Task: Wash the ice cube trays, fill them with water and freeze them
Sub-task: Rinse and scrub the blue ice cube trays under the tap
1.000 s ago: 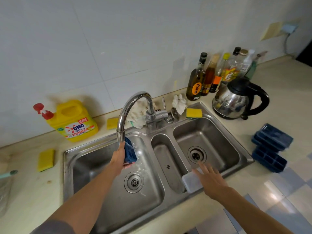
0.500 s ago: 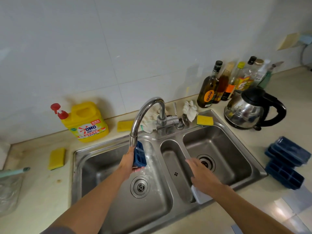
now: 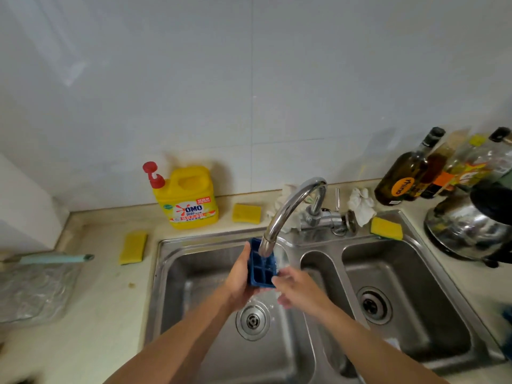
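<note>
Right hand [image 3: 300, 291] has swung in from the right; its fingertips now meet the near corner of the blue ice cube tray [image 3: 261, 270], blur hiding whether they pinch or merely rub; left hand [image 3: 238, 275] wraps round its left rim, holding it tilted under the faucet [image 3: 291, 212], over the left basin [image 3: 169, 273]; light, stiff plastic, likely slick wet, so grip the long rims.

"What was the wall [image 3: 194, 79] like?"
"Large pale tiles [image 3: 374, 73], glossy, with thin joints and a soft patch of light high on the left."
"And below it?"
"A beige surface [image 3: 97, 306] ran along the wall, a little stained near the left, with a steel double sink [image 3: 194, 240] set into it."
</note>
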